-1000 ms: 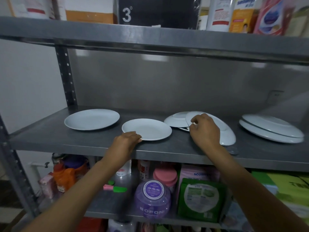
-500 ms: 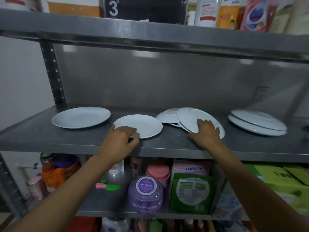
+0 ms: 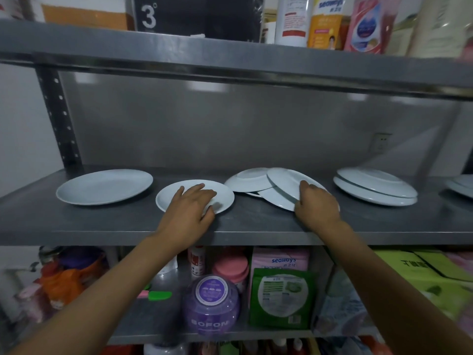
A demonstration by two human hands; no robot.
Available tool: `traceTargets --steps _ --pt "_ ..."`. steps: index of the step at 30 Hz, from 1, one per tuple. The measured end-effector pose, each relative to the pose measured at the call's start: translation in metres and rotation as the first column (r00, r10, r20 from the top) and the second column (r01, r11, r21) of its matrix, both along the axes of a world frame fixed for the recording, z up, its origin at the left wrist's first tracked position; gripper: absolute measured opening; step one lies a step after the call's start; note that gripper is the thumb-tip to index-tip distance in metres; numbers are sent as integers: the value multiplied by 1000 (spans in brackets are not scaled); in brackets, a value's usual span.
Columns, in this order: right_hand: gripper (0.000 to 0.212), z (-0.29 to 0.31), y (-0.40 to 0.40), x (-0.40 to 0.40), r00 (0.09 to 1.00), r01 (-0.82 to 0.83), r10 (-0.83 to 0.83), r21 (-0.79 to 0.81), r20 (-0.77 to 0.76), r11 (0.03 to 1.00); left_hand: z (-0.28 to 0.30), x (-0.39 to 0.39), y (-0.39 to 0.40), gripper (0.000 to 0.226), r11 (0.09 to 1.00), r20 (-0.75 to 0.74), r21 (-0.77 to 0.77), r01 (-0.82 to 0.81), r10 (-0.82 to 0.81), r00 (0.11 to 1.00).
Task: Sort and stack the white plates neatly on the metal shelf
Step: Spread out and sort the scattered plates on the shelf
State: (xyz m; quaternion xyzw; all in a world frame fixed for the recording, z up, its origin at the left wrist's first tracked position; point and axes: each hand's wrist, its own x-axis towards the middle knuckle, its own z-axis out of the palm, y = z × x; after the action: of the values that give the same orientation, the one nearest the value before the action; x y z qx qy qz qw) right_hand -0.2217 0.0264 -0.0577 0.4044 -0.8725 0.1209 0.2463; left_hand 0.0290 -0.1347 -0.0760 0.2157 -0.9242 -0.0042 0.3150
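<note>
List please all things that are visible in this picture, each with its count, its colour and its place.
single plates: 2, white, middle shelf left; the far-left one lies alone, the second is under the left hand
jumbled plates: about 3, white, middle shelf centre, overlapping and tilted
stacked plates: 2, white, middle shelf right; a further plate is cut off at the right edge
metal shelf: 1, grey
bottles and packets: several, white, orange, pink, top shelf
purple jar: 1, lower shelf centre
green packet: 1, lower shelf, right of the jar
pink lid: 1, behind the jar
left hand: fingers flat on the second plate
right hand: grips the rim of the top jumbled plate
</note>
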Motion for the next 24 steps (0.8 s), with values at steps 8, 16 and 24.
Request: traceTargets --steps 8,16,24 --pt "39 13 13 -17 973 82 -99 -86 -209 993 9 -23 13 45 998 -3 6 56 -55 998" --pt "35 73 11 17 947 -136 65 -209 -315 968 14 -33 19 47 993 -51 -8 119 -119 992" --pt "28 79 -44 81 878 -379 477 -538 50 753 18 -17 22 57 993 -126 79 87 -77 989"
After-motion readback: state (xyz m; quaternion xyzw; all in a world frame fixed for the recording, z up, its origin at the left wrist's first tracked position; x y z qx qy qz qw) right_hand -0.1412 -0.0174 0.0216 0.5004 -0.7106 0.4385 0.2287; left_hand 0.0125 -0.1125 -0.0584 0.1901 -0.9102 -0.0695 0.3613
